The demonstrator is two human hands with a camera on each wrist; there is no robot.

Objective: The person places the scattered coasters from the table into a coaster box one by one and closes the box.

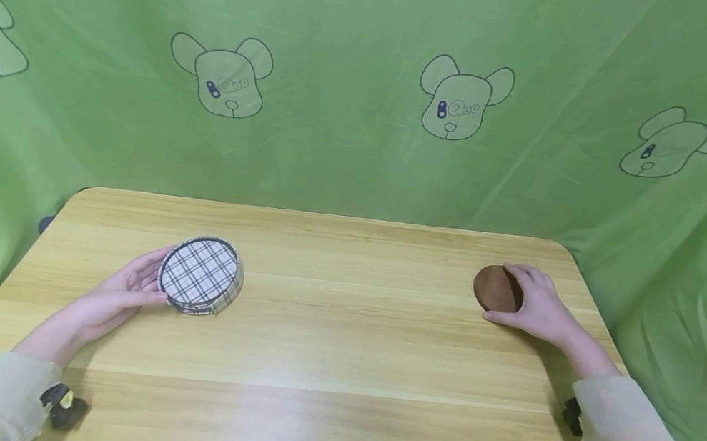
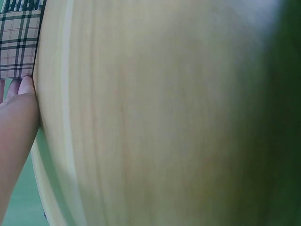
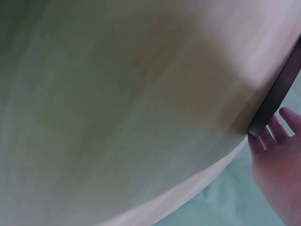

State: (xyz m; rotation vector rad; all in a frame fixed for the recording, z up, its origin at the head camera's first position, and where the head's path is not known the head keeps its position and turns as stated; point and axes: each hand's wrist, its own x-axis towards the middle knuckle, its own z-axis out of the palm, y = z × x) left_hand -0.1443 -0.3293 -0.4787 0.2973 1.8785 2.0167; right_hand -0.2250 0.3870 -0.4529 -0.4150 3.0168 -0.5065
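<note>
A round box with a black-and-white plaid top (image 1: 200, 271) is at the left of the table. My left hand (image 1: 119, 296) grips its left side, thumb at the near rim and fingers behind. The left wrist view shows the box's plaid side wall (image 2: 19, 44) with fingertips (image 2: 27, 85) at its lower edge. Far to the right, my right hand (image 1: 535, 304) holds a flat round brown disc (image 1: 496, 289) between thumb and fingers, covering its right part. In the right wrist view the disc's dark edge (image 3: 275, 94) shows above the fingers.
The light wood-grain table (image 1: 340, 348) has rounded far corners. Behind it and at both sides hangs a green curtain (image 1: 342, 140) with bear-head drawings. Small black devices sit at the left cuff (image 1: 64, 406) and the right cuff (image 1: 573, 416).
</note>
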